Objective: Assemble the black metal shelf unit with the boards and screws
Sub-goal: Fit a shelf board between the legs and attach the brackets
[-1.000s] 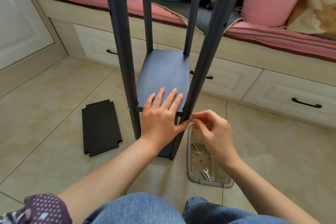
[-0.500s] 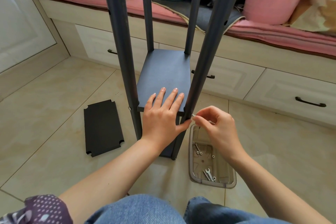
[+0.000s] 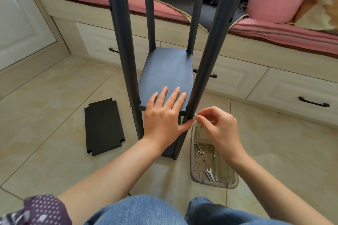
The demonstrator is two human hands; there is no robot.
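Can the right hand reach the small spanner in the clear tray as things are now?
Probably yes: the right hand, pinching a screw at the post, is just above the open tray; nothing covers the spanner.

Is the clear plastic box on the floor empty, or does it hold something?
Not empty. The clear box holds a few screws and a small wrench on its bottom.

A spare board [image 3: 104, 127] lies left of the shelf unit [image 3: 165, 73]; a tray [image 3: 213, 181] with screws [image 3: 199, 149] sits right; drawers [image 3: 294, 95] stand behind.
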